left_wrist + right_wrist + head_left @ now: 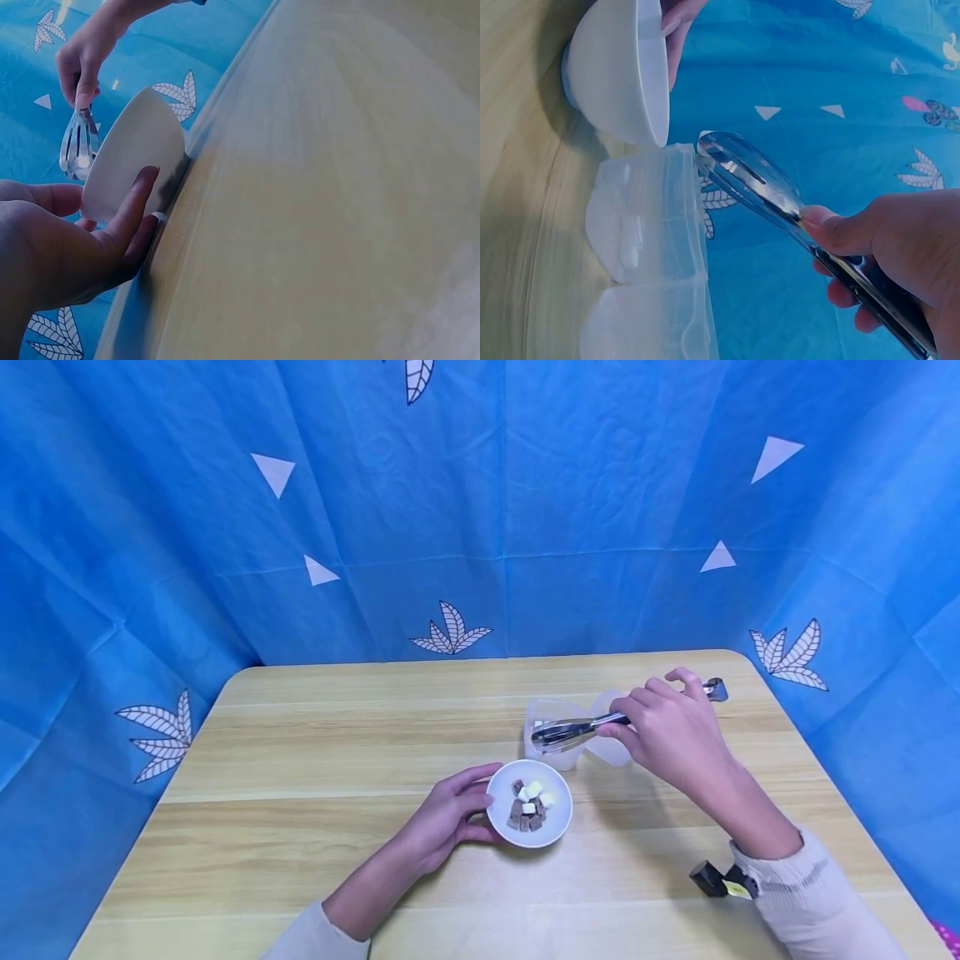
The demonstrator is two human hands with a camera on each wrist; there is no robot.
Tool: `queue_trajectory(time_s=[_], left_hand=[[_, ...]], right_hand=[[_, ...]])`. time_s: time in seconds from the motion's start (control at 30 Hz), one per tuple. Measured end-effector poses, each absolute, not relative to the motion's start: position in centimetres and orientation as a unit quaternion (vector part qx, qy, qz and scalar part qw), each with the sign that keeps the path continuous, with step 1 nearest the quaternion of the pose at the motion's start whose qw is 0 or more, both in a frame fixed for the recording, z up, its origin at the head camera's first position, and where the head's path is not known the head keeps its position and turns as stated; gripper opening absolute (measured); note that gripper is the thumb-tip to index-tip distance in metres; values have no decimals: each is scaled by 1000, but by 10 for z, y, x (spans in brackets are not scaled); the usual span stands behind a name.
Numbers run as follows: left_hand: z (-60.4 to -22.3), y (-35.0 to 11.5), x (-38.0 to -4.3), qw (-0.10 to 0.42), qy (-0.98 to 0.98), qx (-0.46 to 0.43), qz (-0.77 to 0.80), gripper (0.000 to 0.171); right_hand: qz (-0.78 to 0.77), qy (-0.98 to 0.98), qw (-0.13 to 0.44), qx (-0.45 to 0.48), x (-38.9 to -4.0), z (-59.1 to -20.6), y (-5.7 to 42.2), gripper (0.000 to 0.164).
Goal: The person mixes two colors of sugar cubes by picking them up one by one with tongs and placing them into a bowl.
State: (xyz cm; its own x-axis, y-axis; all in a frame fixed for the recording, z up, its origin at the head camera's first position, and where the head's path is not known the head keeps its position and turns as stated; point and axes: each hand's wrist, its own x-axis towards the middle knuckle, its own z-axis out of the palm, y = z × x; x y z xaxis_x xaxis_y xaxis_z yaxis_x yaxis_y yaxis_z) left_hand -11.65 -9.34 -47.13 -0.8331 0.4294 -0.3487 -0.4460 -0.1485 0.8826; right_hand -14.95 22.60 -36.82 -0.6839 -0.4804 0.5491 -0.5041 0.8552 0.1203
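My left hand point(453, 818) grips the white bowl point(557, 827) by its left side, thumb at the rim and fingers against the outside. Brown cubes point(516, 817) and several white cubes point(528, 808) lie inside. Metal tongs point(566, 735) are held in my right hand point(667, 727), their slotted tips over a translucent plastic box point(558, 762) just behind the bowl. In the right wrist view, a small white piece point(703, 138) shows at the tongs' point(757, 184) tips. The left wrist view shows the bowl's point(139, 154) outside, tilted by the camera angle.
The box's translucent lid point(611, 750) lies open to its right, under the right hand. A black object with a yellow label point(738, 888) shows at the right sleeve's cuff. A blue patterned curtain point(480, 510) surrounds the wooden table point(337, 752).
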Motion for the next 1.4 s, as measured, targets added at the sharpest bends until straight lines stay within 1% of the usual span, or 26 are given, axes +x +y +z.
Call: queue_trajectory(time_s=[0.47,1.07,1.27,1.4], left_hand=[[-470,-93,-116,288,586,-5,757,59],[-466,-91,-116,294,584,3,757,59],[-466,-92,-116,293,584,1,757,59],[-467,-92,-115,291,584,2,758,60]], right_hand=[[29,-912,291,289,-136,-367,218,32],[20,-913,280,295,-135,-369,214,33],[22,-914,286,287,-136,-363,215,32],[23,-915,294,276,-138,-358,218,35]])
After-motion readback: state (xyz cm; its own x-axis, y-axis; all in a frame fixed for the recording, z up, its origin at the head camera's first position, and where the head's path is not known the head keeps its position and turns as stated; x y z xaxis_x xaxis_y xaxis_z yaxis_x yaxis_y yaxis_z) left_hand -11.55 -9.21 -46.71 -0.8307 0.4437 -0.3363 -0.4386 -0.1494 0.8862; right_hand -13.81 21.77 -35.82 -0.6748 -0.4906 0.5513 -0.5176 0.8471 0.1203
